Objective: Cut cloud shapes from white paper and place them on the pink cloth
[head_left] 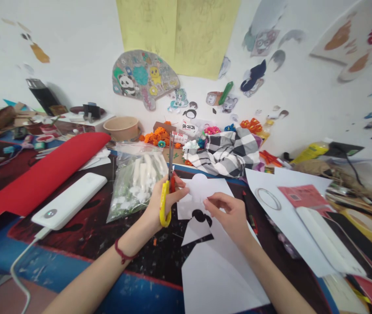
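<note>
While paper (218, 279) overlies dark mat (164, 257), wall (84, 52) bears apparent stickers (253, 79).

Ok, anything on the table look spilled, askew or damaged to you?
No spill that I can see. The checked cloth lies bunched up rather than folded, and an orange scrap sits loose on the speckled dark mat, below the left hand in view, like stray litter.
</note>
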`<state>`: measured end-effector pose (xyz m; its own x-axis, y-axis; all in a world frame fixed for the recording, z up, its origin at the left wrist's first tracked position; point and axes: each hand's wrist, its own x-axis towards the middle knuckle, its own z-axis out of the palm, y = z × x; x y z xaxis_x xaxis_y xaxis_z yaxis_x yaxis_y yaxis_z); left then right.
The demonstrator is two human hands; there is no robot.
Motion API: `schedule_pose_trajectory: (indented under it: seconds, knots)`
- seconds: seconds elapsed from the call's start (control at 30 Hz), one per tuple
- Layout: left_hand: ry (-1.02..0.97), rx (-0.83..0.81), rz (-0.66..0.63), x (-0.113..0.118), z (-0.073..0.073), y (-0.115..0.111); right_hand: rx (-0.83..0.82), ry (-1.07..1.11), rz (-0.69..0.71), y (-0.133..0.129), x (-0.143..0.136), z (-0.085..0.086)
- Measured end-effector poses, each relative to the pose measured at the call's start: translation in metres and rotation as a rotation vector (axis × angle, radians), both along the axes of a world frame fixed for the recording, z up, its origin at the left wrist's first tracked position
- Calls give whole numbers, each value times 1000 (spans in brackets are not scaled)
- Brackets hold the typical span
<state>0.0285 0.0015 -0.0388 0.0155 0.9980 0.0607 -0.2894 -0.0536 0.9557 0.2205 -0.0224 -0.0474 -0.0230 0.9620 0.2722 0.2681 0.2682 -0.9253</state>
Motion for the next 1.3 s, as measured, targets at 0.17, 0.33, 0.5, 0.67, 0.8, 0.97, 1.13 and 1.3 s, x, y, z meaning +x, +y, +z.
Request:
schedule_pose_trajectory:
  seconds: [0.17,0.33,0.5,0.67,0.8,0.97,1.13,1.3]
  knots:
    - [-5,-10,-9,1,0,-1,-40,17,8,-1,0,3]
    - [-14,-2,-45,3,0,-4,-54,22,-4,0,1,5]
    - [-14,4,-63,4,1,-5,-76,59,-2,-1,0,5]
    - [15,-4,-49,4,1,-5,-63,128,6,-1,1,3]
    - [33,0,-76,5,0,-5,-77,211,44,-1,1,2]
    - [72,12,-98,6,-3,-6,-142,278,138,-2,-5,1]
    - [144,34,-138,10,-4,-10,-118,264,64,-5,-11,-1]
    - [453,167,-128,5,3,-14,-42,315,-28,-4,-7,1]
